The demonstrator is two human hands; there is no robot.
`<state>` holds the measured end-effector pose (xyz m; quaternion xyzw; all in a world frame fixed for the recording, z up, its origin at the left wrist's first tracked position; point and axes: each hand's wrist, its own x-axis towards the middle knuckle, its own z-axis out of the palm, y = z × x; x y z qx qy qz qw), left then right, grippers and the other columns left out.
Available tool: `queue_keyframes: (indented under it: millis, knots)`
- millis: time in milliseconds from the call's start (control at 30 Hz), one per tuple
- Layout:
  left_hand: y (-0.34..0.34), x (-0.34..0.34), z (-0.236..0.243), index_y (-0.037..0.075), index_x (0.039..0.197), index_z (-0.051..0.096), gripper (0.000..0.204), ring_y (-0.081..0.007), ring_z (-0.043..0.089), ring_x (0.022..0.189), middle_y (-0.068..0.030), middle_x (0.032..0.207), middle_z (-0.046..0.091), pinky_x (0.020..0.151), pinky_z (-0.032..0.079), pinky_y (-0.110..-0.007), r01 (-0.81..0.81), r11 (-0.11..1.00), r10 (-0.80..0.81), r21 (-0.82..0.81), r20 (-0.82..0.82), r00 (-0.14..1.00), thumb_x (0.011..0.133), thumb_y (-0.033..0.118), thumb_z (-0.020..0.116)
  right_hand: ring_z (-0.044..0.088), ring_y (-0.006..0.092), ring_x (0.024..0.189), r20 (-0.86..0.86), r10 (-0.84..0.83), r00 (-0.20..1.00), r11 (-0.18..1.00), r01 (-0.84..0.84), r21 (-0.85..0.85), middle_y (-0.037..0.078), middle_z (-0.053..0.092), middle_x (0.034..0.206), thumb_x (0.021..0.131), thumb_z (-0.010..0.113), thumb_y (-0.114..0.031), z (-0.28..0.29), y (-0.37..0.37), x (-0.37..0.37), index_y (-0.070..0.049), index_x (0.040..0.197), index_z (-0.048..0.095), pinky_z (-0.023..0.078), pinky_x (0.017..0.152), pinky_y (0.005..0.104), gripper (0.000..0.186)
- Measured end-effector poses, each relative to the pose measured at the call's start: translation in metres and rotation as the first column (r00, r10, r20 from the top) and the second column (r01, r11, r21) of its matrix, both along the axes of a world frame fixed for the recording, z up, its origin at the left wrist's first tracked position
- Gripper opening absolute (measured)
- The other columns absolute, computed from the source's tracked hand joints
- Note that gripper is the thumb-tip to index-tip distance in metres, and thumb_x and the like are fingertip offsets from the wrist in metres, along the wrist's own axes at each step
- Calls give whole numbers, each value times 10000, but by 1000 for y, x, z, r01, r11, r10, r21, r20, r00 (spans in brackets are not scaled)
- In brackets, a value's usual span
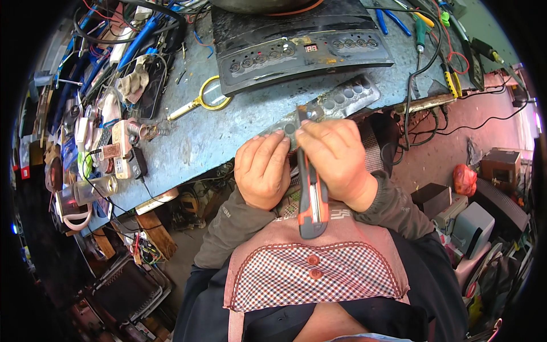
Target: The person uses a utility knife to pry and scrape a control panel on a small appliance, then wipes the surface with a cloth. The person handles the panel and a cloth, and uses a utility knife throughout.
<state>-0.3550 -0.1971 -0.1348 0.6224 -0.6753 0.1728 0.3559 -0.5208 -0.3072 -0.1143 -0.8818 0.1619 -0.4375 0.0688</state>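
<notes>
Currently, the right hand, at the centre of the frame, is closed around a utility knife with a black-and-orange body. The knife stands nearly vertical in the frame, its butt toward the lower edge and its front end over a grey strip; contact between blade and strip cannot be determined. The strip, marked with a row of dark round spots, lies diagonally at the near edge of the blue workbench, from the centre to the upper right of the frame. The left hand, left of centre, has its fingers curled at the strip's lower-left end; its thumb is hidden, so whether it pinches the strip cannot be told. Above the strip, at top centre, is a black cooktop with a lit red display. A yellow-rimmed magnifying glass lies left of the cooktop. Blue-handled pliers and a green-handled screwdriver occupy the upper right.
</notes>
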Motion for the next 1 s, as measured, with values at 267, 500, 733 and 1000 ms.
queue_keyframes:
  millis: [267,500,733,1000]
  knots:
    - [2,0,0,15,1145,786,344,-335,738,1036,-122,1211,796,954,573,-453,-5,1000,5,13,-8,1000,807,78,800,708,283,992,-63,44,997,998,-41,52,127,757,1148,815,729,-140,1,10,4,-14,1132,766,552,892,426,343]
    - [1,1,-3,19,1131,793,354,-319,734,1026,-118,1200,786,961,580,-461,12,1000,-12,6,-16,1000,777,15,782,706,281,998,-35,-31,999,997,33,69,124,753,1132,820,714,-171,4,-1,-1,-16,1113,759,544,902,425,334]
    - [2,1,-2,24,1149,782,381,-340,735,1038,-128,1198,791,967,567,-463,12,1000,-12,15,-24,1000,770,18,810,701,286,1008,-70,28,997,999,-25,43,129,749,1130,828,700,-166,0,7,2,-19,1107,747,546,907,422,319]
    - [2,0,-3,28,1159,787,418,-332,733,1043,-119,1201,788,973,570,-465,13,1000,-13,21,-23,1000,746,-30,772,716,290,978,-42,-28,999,996,31,84,125,774,1122,807,753,-125,7,-5,-5,-16,1123,768,544,894,423,334]
